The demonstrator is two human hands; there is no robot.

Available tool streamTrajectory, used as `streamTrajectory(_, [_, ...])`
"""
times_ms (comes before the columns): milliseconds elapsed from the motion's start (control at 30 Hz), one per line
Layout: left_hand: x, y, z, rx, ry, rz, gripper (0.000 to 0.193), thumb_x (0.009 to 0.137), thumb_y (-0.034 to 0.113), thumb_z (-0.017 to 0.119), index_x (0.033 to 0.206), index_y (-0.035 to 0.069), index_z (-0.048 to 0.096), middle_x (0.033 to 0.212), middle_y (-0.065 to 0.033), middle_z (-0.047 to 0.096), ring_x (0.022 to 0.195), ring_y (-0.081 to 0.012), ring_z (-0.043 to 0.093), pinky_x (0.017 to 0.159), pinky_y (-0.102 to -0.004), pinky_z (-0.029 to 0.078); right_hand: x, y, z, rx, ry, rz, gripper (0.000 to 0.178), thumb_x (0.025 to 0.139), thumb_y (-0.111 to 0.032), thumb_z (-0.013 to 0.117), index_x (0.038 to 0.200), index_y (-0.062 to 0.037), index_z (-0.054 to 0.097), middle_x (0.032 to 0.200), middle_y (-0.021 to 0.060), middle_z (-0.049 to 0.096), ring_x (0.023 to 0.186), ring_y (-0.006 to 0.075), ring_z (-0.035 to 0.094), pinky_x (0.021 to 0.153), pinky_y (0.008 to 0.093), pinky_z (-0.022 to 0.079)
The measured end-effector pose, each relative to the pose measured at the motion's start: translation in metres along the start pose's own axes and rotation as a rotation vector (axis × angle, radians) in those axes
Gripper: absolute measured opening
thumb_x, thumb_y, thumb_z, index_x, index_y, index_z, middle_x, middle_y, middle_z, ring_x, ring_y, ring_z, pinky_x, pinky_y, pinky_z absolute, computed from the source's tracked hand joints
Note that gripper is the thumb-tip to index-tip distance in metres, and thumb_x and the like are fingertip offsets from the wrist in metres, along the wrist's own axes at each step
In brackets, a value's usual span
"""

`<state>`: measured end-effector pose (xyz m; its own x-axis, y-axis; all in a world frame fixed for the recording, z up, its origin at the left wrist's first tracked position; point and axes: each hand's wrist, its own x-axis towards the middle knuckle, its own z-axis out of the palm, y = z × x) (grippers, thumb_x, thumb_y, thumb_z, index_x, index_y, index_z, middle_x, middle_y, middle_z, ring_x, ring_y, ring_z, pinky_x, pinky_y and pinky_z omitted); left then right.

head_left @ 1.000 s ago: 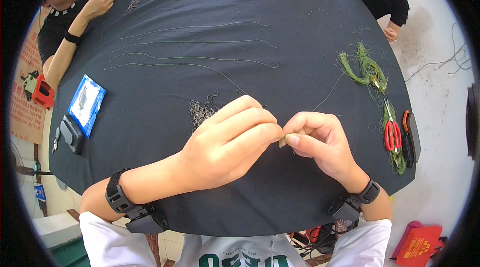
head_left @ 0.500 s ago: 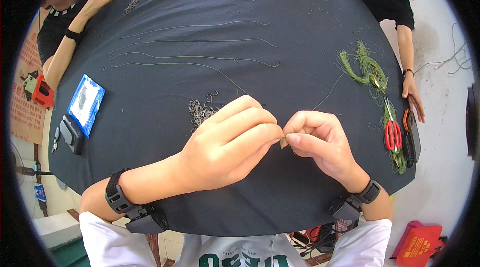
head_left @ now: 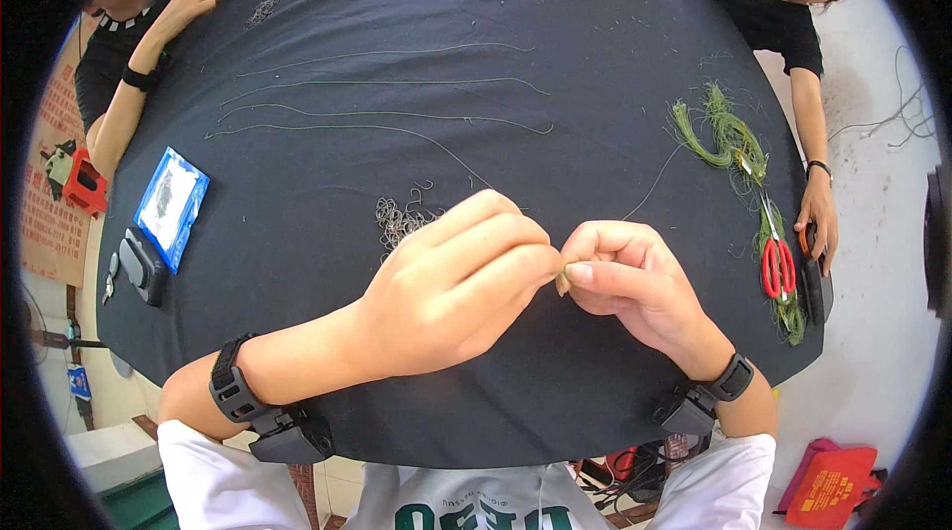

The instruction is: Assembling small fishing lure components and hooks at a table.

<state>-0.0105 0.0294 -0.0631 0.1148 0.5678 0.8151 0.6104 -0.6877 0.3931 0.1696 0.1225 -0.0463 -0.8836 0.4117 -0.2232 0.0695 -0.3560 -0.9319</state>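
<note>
A: so what's pinched there?

B: a tiny tan bit [head_left: 562, 281], squeezed between the left hand [head_left: 466, 287] and right hand [head_left: 635, 282] fingertips, just right of the little pile of metal hooks [head_left: 397, 220] on the black table [head_left: 416, 24].

A: and the red scissors [head_left: 776, 257]?

B: far right of that pile, under the green thread bundle [head_left: 729, 138].

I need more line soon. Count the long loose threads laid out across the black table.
4, one below another on the far half of the table: top, second, third, lowest. More may hide under the hands.
</note>
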Motion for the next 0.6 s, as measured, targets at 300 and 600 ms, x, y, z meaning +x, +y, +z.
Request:
streamTrajectory(300, [0.0004, 0.0011, -0.0038, -0.058, -0.051, -0.118, 0.018, 0.067, -0.007, 0.068, 0.082, 0.0, 0.061, 0.08, -0.0109, 0.06, 0.069, -0.0239, 0.058, 0.061, -0.0313, 0.046, -0.0008, -0.0031, 0.0004, -0.006, -0.02, 0.025, 0.015, 0.09, -0.015, 0.057, 0.089, -0.0009, 0.062, 0.059, -0.0066, 0.045, 0.05, 0.0009, 0.033, 0.046, 0.0191, 0.022])
streamTrajectory(600, [-0.0025, 0.0078, -0.0053, -0.205, -0.054, -0.471, 0.01, 0.077, -0.006, 0.063, 0.085, 0.0, 0.06, 0.08, -0.0088, 0.06, 0.072, -0.0173, 0.059, 0.065, -0.0276, 0.046, -0.0016, -0.0027, 0.0075, -0.143, 0.049, -0.091, 0.015, 0.091, -0.012, 0.056, 0.091, 0.0016, 0.063, 0.065, 0.0004, 0.055, 0.054, 0.0046, 0.046, 0.048, 0.0197, 0.035])
